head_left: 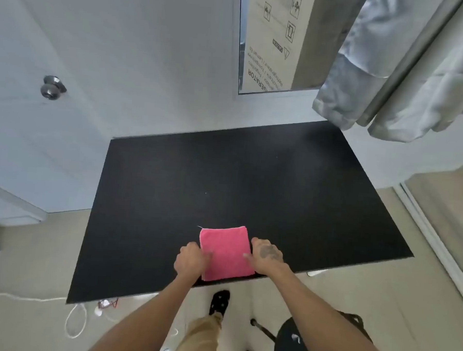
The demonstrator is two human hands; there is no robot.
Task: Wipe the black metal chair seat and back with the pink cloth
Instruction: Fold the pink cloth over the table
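Note:
A folded pink cloth [225, 253] lies flat near the front edge of a black table top [251, 181]. My left hand [191, 259] grips the cloth's left edge, thumb on top. My right hand [266, 255] grips its right edge the same way. The black metal chair [294, 342] stands on the floor at the lower right, partly hidden behind my right forearm; only its round dark seat and a leg show.
A white door with a metal knob [52, 87] is at the far left. Grey curtains [396, 76] hang at the upper right beside a window. White cables [76, 320] lie on the floor under the table's left front corner. My feet stand below the table edge.

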